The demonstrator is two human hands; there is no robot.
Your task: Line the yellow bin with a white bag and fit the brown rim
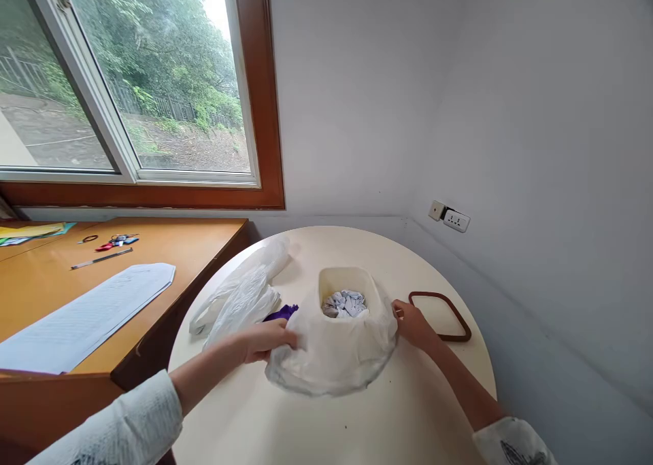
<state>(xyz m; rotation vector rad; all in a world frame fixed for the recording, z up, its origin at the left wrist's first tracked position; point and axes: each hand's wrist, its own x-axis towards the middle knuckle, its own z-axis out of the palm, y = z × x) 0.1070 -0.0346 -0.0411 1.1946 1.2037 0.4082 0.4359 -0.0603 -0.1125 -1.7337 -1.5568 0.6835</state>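
Note:
A cream-coloured bin (347,276) stands upright on the round table, with crumpled paper (345,303) inside. A thin white plastic bag (331,356) lies folded down around the outside of the bin, its loose edge spread outward at the front. My left hand (270,339) grips the bag's edge on the left, fingers closed on it. On the right side my right hand (412,323) pinches the same bag's edge. Just beyond my left hand lies something purple (281,313), partly hidden. A brown rounded frame (443,315) rests flat beside my right hand.
More white plastic bags (245,291) lie on the left of the round table (326,424). A wooden desk (194,247) at the left holds paper sheets (96,315), a pen (102,258) and keys (121,240). Wall sockets (456,220) are at the right.

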